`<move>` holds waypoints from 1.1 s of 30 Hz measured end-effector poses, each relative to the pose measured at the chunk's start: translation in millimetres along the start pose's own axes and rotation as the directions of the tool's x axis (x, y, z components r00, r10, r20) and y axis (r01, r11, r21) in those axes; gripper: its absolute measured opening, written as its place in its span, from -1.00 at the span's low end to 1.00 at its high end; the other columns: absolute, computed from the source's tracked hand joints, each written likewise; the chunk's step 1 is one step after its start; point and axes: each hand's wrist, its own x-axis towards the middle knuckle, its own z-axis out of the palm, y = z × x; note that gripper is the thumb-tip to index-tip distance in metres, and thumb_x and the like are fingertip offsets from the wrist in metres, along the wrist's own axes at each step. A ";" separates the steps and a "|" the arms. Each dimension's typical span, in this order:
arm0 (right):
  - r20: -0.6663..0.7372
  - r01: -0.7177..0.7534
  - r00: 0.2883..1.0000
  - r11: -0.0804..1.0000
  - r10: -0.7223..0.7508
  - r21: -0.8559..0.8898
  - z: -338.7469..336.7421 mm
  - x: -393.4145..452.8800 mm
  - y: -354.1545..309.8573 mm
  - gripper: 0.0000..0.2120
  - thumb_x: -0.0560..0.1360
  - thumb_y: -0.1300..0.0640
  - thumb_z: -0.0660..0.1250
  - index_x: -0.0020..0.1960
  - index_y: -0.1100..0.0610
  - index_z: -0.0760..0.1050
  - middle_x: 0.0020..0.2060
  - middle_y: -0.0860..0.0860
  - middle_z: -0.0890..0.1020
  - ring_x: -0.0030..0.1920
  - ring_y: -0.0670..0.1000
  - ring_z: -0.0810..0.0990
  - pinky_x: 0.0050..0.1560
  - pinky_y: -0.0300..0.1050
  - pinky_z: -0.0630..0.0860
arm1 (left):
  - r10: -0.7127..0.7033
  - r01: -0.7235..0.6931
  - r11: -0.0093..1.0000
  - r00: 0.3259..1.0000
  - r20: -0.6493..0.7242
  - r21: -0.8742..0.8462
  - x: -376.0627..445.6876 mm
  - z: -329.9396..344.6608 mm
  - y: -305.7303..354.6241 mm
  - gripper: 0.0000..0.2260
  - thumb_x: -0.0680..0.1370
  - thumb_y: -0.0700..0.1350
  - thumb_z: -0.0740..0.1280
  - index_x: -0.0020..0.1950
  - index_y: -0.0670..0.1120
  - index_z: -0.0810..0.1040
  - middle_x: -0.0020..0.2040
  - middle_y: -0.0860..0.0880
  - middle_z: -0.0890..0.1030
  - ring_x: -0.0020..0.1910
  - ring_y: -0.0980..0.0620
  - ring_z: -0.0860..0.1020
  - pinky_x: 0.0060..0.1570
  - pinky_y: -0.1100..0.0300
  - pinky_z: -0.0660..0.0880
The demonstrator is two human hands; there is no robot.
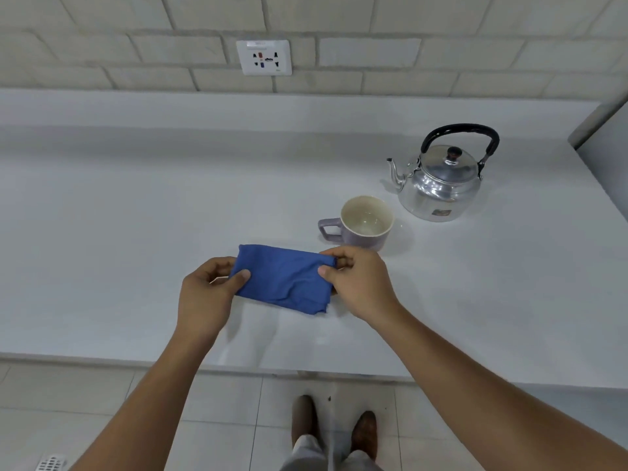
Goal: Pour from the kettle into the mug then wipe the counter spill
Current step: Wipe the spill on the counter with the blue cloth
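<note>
A folded blue cloth (283,278) is held just above the white counter (136,215), stretched between both hands. My left hand (207,294) pinches its left end and my right hand (360,283) pinches its right end. Right behind the cloth stands a lilac mug (365,222) with a cream inside, its handle pointing left. A shiny metal kettle (440,183) with a black handle stands upright behind and to the right of the mug, spout pointing left. A faint wet sheen shows on the counter below the cloth.
A wall socket (264,57) sits on the brick-pattern wall behind the counter. The counter's front edge (238,367) runs below my hands. A grey panel (605,144) closes the counter's right end. My shoes stand on the tiled floor.
</note>
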 end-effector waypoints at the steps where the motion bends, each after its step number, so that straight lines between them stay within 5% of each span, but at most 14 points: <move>1: 0.021 0.006 1.000 1.000 -0.006 -0.010 9.3 4.3 -2.0 -0.84 0.46 0.27 0.44 -0.02 0.06 0.69 -0.17 0.01 0.74 -0.11 0.03 0.71 -0.01 0.13 0.66 | 0.000 0.000 1.000 1.000 -0.018 0.017 5.6 -8.0 -1.8 -0.92 0.52 -0.14 0.52 -0.01 -0.01 0.71 -0.11 0.08 0.77 -0.13 0.11 0.73 -0.10 0.22 0.56; 7: 0.082 0.053 0.995 0.997 -0.049 -0.049 54.0 29.5 -16.5 -0.69 0.44 0.29 0.43 0.10 -0.03 0.63 -0.25 0.04 0.70 -0.25 0.03 0.69 -0.12 -0.01 0.68 | -0.004 0.011 0.995 0.998 -0.069 0.100 42.0 -49.6 -16.2 -0.86 0.52 -0.15 0.52 0.07 -0.07 0.70 0.01 -0.02 0.75 0.03 -0.07 0.70 0.09 0.01 0.62; 15: 0.116 0.100 0.990 0.980 -0.081 -0.171 97.4 51.5 -14.0 -0.77 0.47 0.36 0.43 0.04 0.10 0.69 -0.33 -0.12 0.55 -0.39 -0.16 0.50 -0.39 -0.49 0.41 | 0.012 0.016 0.941 0.997 -0.078 0.337 73.9 -84.4 -29.6 -0.91 0.49 -0.07 0.54 -0.04 0.03 0.69 -0.08 0.07 0.72 -0.08 0.02 0.67 -0.13 0.12 0.53; 17: 0.146 0.136 0.984 0.957 -0.101 -0.257 103.2 54.9 -12.1 -0.77 0.48 0.35 0.42 0.08 0.12 0.67 -0.26 -0.08 0.57 -0.33 -0.15 0.51 -0.29 -0.46 0.44 | 0.028 0.006 0.916 0.997 -0.078 0.401 75.5 -86.8 -35.0 -0.90 0.48 -0.07 0.55 -0.05 0.02 0.68 -0.13 0.08 0.70 -0.12 0.00 0.66 -0.17 0.14 0.50; 22: 0.254 0.328 0.940 0.801 -0.226 -0.501 105.4 53.9 -6.1 -0.80 0.53 0.26 0.37 0.15 0.14 0.59 0.02 0.07 0.49 -0.05 0.07 0.53 -0.03 0.00 0.57 | 0.142 -0.083 0.826 0.988 -0.065 0.557 72.9 -84.6 -50.8 -0.77 0.47 -0.08 0.56 0.08 -0.05 0.64 -0.11 0.00 0.64 -0.25 0.09 0.57 -0.26 0.31 0.38; 28: 0.260 0.442 0.897 0.723 -0.357 -0.531 101.8 42.3 -3.3 -0.82 0.56 0.15 0.36 0.16 0.12 0.57 0.03 0.00 0.48 0.05 0.03 0.49 -0.01 -0.04 0.55 | 0.368 -0.327 0.719 0.928 0.063 0.614 66.8 -82.7 -48.0 -0.61 0.47 -0.23 0.54 0.27 -0.10 0.58 0.19 -0.12 0.52 0.05 -0.10 0.55 -0.02 0.10 0.50; 33: 0.196 0.363 0.932 0.776 -0.306 -0.516 90.0 29.9 -6.5 -0.80 0.59 0.06 0.32 0.18 0.08 0.58 0.10 -0.01 0.55 0.09 0.02 0.55 0.07 -0.04 0.55 | 0.453 -0.519 0.658 0.851 0.265 0.545 56.2 -68.1 -34.6 -0.76 0.53 -0.20 0.48 0.18 -0.05 0.62 0.08 0.06 0.56 0.05 0.03 0.55 0.02 0.36 0.39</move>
